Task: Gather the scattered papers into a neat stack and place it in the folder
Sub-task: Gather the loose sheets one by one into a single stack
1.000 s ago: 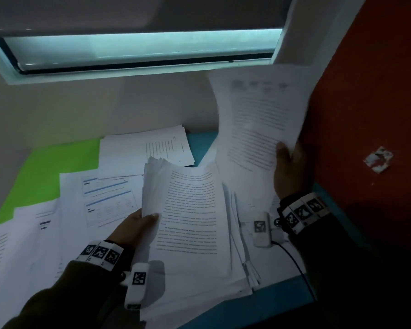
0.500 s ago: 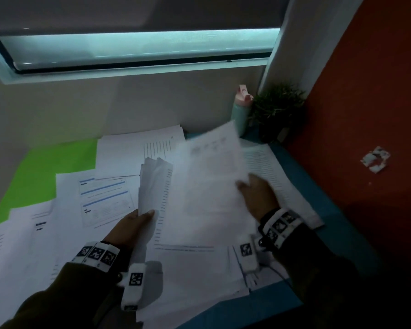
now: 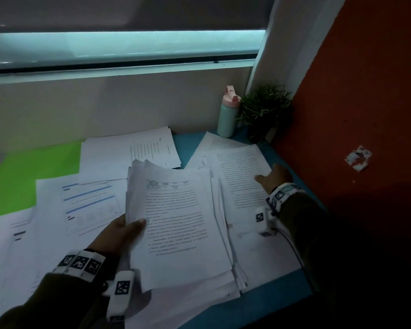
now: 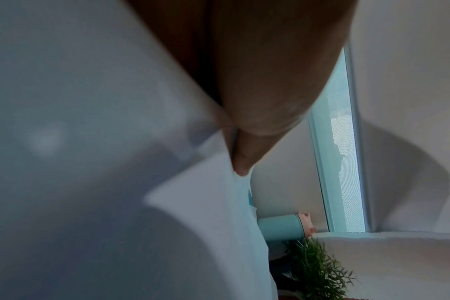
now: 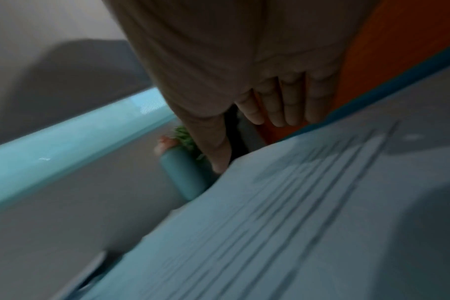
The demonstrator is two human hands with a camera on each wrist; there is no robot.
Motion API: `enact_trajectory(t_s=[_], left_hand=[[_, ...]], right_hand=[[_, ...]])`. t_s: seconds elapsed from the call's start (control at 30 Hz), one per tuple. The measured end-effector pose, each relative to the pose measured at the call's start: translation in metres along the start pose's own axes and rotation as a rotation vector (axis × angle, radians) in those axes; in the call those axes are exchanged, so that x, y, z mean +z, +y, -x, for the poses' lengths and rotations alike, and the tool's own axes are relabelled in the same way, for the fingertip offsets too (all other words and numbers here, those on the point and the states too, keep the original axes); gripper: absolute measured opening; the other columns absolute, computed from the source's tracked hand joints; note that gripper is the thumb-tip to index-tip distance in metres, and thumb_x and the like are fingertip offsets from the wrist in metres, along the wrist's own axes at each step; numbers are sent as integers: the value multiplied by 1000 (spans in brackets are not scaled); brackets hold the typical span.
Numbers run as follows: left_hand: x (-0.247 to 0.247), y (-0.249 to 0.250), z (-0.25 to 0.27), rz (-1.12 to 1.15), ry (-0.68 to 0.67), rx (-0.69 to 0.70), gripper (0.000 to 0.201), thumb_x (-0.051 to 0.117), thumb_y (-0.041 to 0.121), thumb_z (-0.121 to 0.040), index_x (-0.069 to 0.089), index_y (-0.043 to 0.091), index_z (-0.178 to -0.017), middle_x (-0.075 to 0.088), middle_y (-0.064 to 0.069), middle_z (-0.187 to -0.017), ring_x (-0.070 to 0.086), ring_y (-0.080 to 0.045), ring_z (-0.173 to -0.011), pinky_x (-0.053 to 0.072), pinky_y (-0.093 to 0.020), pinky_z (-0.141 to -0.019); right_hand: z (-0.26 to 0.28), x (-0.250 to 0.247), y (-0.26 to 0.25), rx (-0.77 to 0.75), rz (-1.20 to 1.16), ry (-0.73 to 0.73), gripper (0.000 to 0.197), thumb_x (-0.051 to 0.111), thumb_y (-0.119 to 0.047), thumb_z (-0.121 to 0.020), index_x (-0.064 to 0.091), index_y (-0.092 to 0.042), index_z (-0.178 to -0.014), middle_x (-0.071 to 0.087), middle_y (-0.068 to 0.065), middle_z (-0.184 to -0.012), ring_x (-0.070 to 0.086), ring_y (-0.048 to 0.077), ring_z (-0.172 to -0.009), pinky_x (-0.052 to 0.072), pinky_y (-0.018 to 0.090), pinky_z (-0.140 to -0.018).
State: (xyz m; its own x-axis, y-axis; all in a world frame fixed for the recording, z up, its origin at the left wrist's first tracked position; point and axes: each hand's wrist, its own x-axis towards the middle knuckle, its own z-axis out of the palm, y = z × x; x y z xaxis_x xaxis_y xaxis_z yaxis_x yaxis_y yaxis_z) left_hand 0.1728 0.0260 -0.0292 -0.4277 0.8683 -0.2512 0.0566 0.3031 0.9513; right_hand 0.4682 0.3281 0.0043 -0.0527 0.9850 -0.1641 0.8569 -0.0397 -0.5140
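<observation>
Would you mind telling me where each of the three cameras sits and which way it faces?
Head: worn high, looking forward and down at the blue desk; both forearms show, the left hand holding the paper stack, the right hand open over the printed sheet.
Left wrist: under the left hand, looking along the thumb pressed on white paper, toward the window.
Right wrist: under the right hand, looking along its straight fingers over blurred paper.
Shared: all three show the teal bottle and the plant.

Left hand (image 3: 124, 230): we pinch the stack's edge, thumb (image 3: 138, 223) on top, forearm low.
Right hand (image 3: 274, 178): we reach forward, fingers (image 5: 290, 105) straight, palm down.
</observation>
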Motion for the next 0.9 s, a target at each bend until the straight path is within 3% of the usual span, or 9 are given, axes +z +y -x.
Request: enact_trajectory(t_s=[0.1, 0.17, 0.23, 0.3, 0.43, 0.53, 0.6, 0.73, 0.9], left_hand=[[-1, 0, 0, 8, -21, 2, 50, 69, 49, -71, 73, 15, -107, 79, -5, -98, 75, -25, -93, 55, -47, -90], [2, 3, 2, 37, -8, -5, 44, 69, 43, -73, 72, 13, -105, 79, -5, -96, 75, -26, -92, 56, -46, -88], [3, 2, 2, 46, 5, -6, 52, 71, 49, -69, 72, 12, -107, 79, -7, -97, 75, -28, -94, 55, -48, -90], [1, -1, 1, 29, 10, -2, 60, 71, 55, -65, 72, 13, -108, 78, -7, -101, 74, -27, -96, 54, -51, -94], [-2, -2, -1, 13, -5, 4, 59, 69, 56, -67, 72, 16, -110, 78, -5, -103, 74, -25, -98, 53, -53, -95], [-2, -2, -2, 21, -19, 9, 60, 71, 55, -66, 71, 14, -111, 78, -6, -103, 74, -26, -97, 54, -52, -95], [-2, 0, 0, -5, -18, 32, 58, 70, 53, -68, 71, 15, -111, 78, -2, -101, 75, -21, -95, 55, -47, -93], [0, 0, 0, -9, -11, 36, 63, 68, 57, -63, 71, 13, -110, 79, 0, -99, 75, -19, -94, 56, -43, -91], [0, 1, 1, -8, -9, 30, 63, 70, 52, -66, 70, 9, -112, 78, -6, -102, 74, -24, -96, 54, -49, -95]], right_hand=[[-20, 2, 13, 64, -37, -96, 99, 77, -48, -73, 27, -3, -146, 40, 17, -148, 44, 33, -131, 40, 41, -106], [-24, 6, 16, 71, 38, -67, 102, 78, -53, -69, 29, -4, -144, 39, 17, -146, 41, 34, -132, 39, 43, -107], [-27, 8, 19, 81, 188, -35, 105, 77, -60, -64, 32, -6, -142, 39, 18, -144, 38, 37, -132, 37, 46, -107], [-29, 9, 19, 60, 199, -67, 105, 80, -57, -62, 33, -6, -142, 42, 18, -142, 42, 36, -130, 40, 46, -105], [-33, 6, 16, -22, 55, -90, 76, 78, -23, -77, 37, -3, -138, 49, 17, -137, 51, 32, -122, 43, 38, -97], [-36, 0, 18, -145, 41, -31, 34, 67, -14, -85, 55, -3, -114, 59, 17, -116, 56, 26, -99, 44, 34, -82], [-32, -8, 16, -212, -8, -20, 19, 61, -14, -89, 56, -5, -104, 59, 15, -107, 54, 24, -98, 43, 35, -84], [-14, -44, 7, -329, -66, 146, 23, 51, -9, -94, 58, 6, -110, 60, 25, -113, 57, 34, -104, 41, 38, -89], [18, -104, -8, -348, -112, 335, 37, 53, -22, -97, 56, 3, -124, 57, 26, -128, 54, 39, -116, 40, 39, -97]])
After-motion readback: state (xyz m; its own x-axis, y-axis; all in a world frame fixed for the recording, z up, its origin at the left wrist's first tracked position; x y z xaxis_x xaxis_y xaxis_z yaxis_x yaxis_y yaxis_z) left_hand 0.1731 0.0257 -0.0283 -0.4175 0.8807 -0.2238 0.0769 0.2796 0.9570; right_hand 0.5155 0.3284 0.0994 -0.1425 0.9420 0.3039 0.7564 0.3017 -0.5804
